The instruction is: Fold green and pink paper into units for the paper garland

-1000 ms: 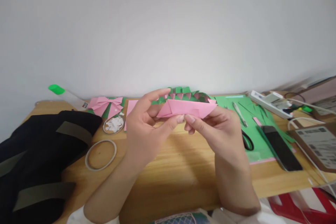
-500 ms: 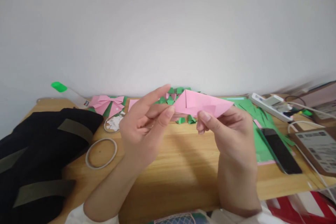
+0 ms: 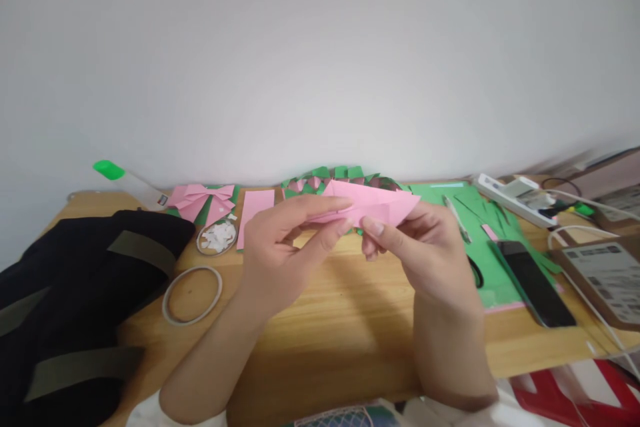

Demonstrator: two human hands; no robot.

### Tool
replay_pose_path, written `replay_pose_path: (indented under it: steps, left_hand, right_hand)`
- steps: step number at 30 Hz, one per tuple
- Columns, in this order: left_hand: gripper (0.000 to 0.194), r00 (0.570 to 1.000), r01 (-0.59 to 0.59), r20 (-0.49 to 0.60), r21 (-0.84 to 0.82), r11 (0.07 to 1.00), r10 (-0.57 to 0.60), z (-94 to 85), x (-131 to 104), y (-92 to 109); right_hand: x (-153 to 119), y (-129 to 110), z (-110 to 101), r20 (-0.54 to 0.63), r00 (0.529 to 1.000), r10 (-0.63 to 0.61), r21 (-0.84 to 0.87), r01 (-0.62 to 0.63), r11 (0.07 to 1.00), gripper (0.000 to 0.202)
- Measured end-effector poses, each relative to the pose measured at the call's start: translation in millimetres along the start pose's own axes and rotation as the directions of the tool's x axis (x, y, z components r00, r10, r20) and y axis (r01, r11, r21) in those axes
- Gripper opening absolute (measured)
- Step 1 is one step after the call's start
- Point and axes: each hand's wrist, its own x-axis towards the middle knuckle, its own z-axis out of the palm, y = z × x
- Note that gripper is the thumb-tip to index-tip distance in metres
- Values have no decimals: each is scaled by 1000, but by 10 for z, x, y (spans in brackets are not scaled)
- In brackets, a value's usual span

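Pink paper [image 3: 387, 195] held w/ long axis L–R: L half pinched by L hand [image 3: 277, 257], lower edge, R of mid, by R hand [image 3: 437, 257].

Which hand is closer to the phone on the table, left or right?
Right. The right hand is to the left of the phone, with the left hand farther left, beyond it. Both hold the folded pink paper.

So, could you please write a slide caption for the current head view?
Left hand and right hand hold folded pink paper above a wooden table bearing green paper.
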Motion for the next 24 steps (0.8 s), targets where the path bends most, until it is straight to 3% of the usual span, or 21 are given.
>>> replay_pose_path:
  steps: [3, 7, 11, 17, 24]
  left_hand:
    - [18, 996, 75, -36, -22, 997, -76, 1, 3, -19]
    - [14, 990, 142, -1, -78, 987, -143, -14, 19, -13]
    - [12, 990, 139, 13, -65, 988, -138, -15, 26, 10]
    - [20, 992, 116, -53, -33, 993, -118, 16, -9, 8]
    - [30, 994, 112, -15, -27, 993, -113, -34, -28, 26]
  right_hand:
    - [7, -17, 17, 7, 1000, 6, -71, -5, 997, 15]
    - [7, -15, 7, -100, 994, -44, -153, 28, 988, 15]
    - [-15, -13, -8, -101, 992, -80, -194, 59, 979, 13]
    - [-36, 4, 21, -104, 992, -69, -200, 47, 979, 17]
    - [-14, 4, 19, -73, 996, -53, -164, 41, 986, 16]
